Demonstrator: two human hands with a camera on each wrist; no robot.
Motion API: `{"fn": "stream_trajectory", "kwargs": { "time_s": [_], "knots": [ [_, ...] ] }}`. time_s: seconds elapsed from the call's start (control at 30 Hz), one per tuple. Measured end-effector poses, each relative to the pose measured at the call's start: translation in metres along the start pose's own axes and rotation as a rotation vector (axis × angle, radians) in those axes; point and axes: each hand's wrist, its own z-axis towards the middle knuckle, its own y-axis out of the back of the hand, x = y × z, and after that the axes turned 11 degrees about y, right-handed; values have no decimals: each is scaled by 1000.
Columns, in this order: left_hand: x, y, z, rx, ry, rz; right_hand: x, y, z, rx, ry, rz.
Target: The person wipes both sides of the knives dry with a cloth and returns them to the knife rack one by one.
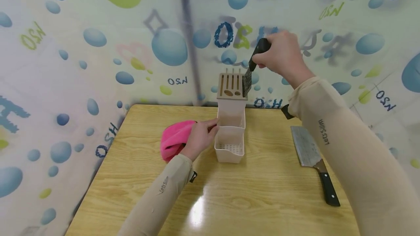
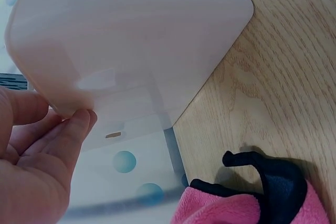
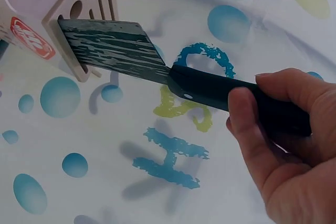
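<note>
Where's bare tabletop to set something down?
Bare table lies between the knife holder and cleaver, and nearer the camera, between the left sleeve and cleaver. It's crowded just left of the holder, where the left hand and pink cloth sit close.

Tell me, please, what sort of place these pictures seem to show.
Probably a staged work corner rather than a working kitchen: a light wood-grain table backed by a white wall covering printed with blue and green bubbles, bearing a pale beige plastic knife holder.
</note>
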Motion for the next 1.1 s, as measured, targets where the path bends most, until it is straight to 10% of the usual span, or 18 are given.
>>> {"fn": "stream_trajectory", "kwargs": {
  "time_s": [1.1],
  "knots": [
    [-3,1,-1,35,50,-24,-25,-34,20,-7,-37,89]
  ]
}}
